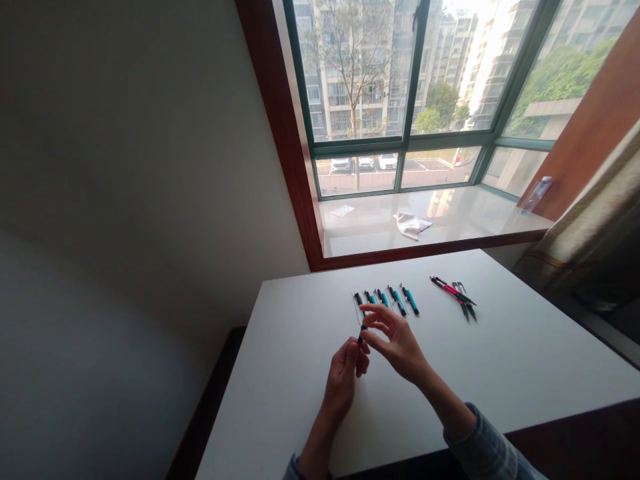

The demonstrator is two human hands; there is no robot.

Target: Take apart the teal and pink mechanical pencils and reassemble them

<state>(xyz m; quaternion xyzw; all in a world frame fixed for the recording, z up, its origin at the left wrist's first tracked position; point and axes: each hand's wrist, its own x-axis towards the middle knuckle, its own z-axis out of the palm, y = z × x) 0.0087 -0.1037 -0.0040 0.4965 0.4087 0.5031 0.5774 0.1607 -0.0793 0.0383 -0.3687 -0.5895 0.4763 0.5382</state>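
My left hand (345,373) is closed around a short black pen part (361,335), which stands up out of its fist. At the part's upper end, my right hand (393,337) has its thumb and fingers curled in a pinch. One finger of that hand stretches out above the part. Just beyond my hands lies a row of pen pieces, with black and teal barrels (413,302) and thin refills beside them. The lower end of the held part is hidden in my left hand.
Farther right on the white table (280,360) lies a crossed pile of assembled pens (454,293), some red and black. Behind the table, the windowsill (360,233) carries a crumpled white wrapper (413,225) and a clear bottle (536,196). A wall borders the left side.
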